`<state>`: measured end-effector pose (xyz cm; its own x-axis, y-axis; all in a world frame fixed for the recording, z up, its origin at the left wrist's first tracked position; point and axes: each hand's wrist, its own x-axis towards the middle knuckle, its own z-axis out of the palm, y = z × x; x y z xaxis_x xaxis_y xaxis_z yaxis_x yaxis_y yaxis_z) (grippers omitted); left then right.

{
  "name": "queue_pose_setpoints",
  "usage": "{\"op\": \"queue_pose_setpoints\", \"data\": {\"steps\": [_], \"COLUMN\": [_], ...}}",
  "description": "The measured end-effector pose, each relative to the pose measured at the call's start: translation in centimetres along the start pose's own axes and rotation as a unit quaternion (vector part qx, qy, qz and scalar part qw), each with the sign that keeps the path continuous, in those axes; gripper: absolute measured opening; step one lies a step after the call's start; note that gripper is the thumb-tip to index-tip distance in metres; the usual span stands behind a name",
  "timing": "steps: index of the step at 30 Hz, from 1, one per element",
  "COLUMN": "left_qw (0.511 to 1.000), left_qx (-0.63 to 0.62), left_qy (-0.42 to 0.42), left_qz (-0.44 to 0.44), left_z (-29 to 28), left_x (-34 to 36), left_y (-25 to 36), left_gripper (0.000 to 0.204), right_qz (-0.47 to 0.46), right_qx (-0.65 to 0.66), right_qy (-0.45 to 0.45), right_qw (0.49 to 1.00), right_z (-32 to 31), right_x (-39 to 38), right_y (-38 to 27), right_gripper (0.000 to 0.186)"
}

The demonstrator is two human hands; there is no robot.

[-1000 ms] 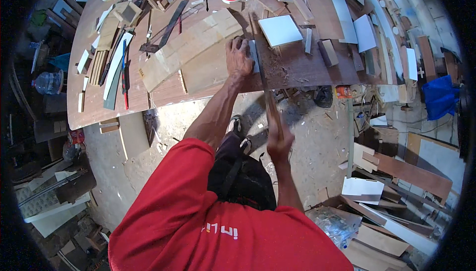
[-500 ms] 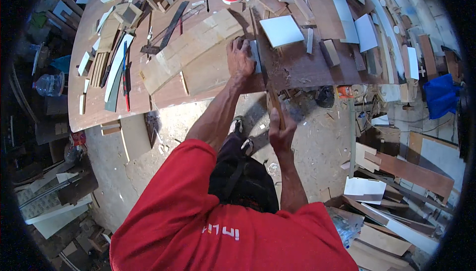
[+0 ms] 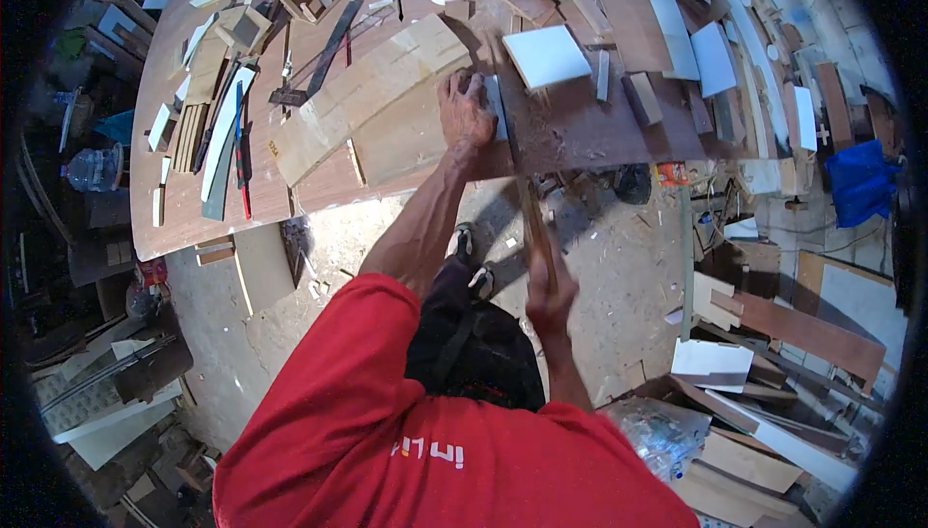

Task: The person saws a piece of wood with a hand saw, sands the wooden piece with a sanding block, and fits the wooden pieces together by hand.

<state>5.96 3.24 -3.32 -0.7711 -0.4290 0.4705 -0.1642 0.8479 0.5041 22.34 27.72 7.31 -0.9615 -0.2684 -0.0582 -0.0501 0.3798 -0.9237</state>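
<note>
Right hand (image 3: 552,301) sliding back toward my body, left hand (image 3: 468,112) staying put

Since the last frame, my right fingers are drawing the long narrow tool, probably a saw (image 3: 531,219), farther off the table's (image 3: 633,146) near edge. They are blurring a little, yet they are clearly wrapping its brown handle. My left fingers are bending downward, slightly spaced, beside a narrow white-faced piece (image 3: 496,107); I cannot tell whether they are pinching it or only pressing.

That piece is lying near the middle of the near edge, with a thin board (image 3: 411,136) to its left and loose dust (image 3: 559,132) to the right of the tool. The tool's front part is running along the piece's right side, while its handle is hanging out over the floor (image 3: 619,267).

I am judging the tool to be light and fairly stiff, though its thin front could be flexing if twisted; the handle is offering the sound hold. The piece is looking light and rigid, its smooth face perhaps slippery, so I am favouring firm pressure from above, fingers well clear of the tool.
</note>
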Motion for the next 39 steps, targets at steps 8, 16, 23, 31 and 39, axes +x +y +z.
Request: {"op": "queue_pose_setpoints", "data": {"steps": [8, 16, 23, 31, 39], "left_qw": [0.999, 0.998, 1.000, 0.998, 0.998], "left_qx": [-0.042, -0.052, -0.029, -0.054, -0.055], "left_qy": [-0.003, -0.026, 0.002, -0.005, 0.022], "left_qz": [-0.001, -0.038, -0.001, 0.011, -0.018], "left_z": [-0.4, -0.9, -0.2, -0.5, -0.2], "left_x": [0.2, -0.1, 0.3, 0.7, 0.1], "left_y": [1.7, 1.5, 1.1, 1.5, 0.0], "left_gripper": [0.043, 0.051, 0.037, 0.048, 0.046], "right_qz": [-0.131, -0.017, -0.045, -0.096, -0.042], "right_qx": [-0.006, 0.004, -0.001, -0.005, -0.038], "right_qy": [0.068, 0.069, 0.028, 0.083, 0.019], "right_qw": [0.989, 0.997, 0.999, 0.992, 0.998], "right_z": [1.5, -1.9, 0.7, -0.8, -1.6], "right_x": [4.0, -5.7, 3.8, -1.3, -5.1], "right_y": [0.9, -0.9, -0.8, 0.8, 0.4], "right_gripper": [0.028, 0.041, 0.036, 0.035, 0.039]}}
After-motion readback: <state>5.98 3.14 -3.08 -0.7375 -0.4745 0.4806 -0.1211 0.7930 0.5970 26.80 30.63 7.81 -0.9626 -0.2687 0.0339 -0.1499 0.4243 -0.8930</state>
